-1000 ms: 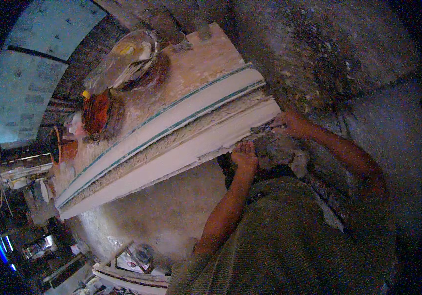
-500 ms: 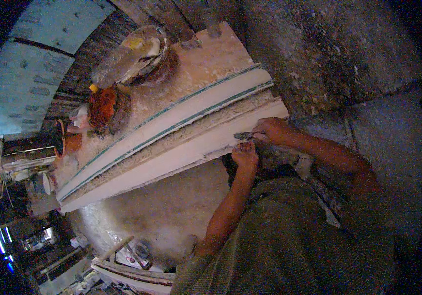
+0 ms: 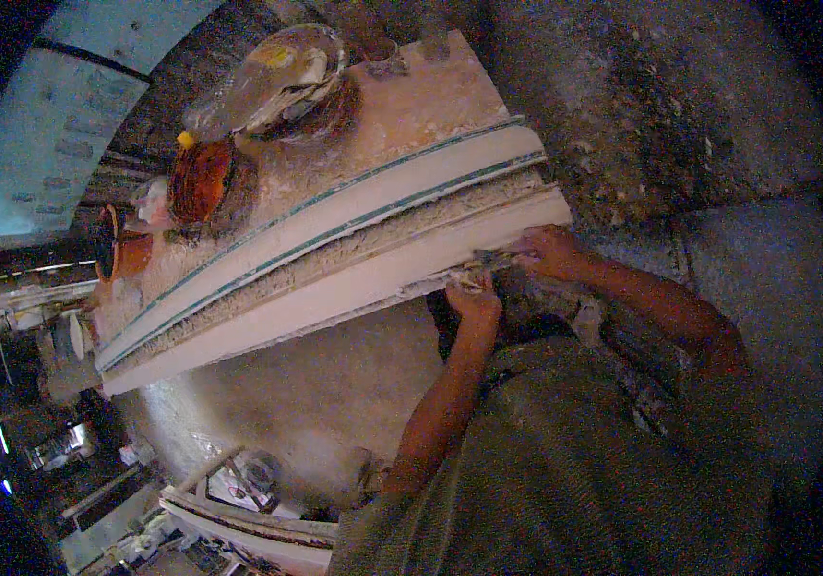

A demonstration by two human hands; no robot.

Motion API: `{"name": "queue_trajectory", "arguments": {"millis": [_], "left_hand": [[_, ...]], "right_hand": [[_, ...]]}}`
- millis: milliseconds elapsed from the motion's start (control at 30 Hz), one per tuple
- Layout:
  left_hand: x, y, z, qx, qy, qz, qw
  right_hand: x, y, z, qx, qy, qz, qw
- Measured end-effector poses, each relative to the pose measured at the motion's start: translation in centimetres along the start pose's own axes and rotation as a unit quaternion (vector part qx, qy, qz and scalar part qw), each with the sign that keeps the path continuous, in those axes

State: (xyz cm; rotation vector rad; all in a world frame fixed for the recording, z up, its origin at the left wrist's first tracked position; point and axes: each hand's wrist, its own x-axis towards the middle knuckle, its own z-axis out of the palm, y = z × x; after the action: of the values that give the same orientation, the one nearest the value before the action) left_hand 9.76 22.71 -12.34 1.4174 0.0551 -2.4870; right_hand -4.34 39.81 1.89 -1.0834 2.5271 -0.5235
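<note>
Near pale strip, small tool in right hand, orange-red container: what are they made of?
Near pale strip: likely plaster, matte; chalky white with a ragged lower edge, coated wood not ruled out.
Small tool in the right hand: perhaps metal, dull grey blade; blurred, so unsure.
Orange-red container: probably plastic; thin-looking wall, saturated colour, finish too grainy to judge.

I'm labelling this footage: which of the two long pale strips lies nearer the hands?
The plain strip, by the left hand and right hand; the farther strip has green lines along its edges.
</note>
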Motion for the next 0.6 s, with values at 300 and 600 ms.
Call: {"name": "queue_trajectory", "arguments": {"millis": [300, 600], "left_hand": [[-3.9, 0.8, 3.6, 0.387, 0.032, 0.287, 0.876], [-4.5, 4.0, 2.9, 0.071, 0.018, 0.001, 0.997]], "right_hand": [[0.3, -3.8, -3.7, 0.152, -0.028, 0.101, 0.983], [0.2, -3.1, -1.4, 0.107, -0.023, 0.045, 0.993]]}}
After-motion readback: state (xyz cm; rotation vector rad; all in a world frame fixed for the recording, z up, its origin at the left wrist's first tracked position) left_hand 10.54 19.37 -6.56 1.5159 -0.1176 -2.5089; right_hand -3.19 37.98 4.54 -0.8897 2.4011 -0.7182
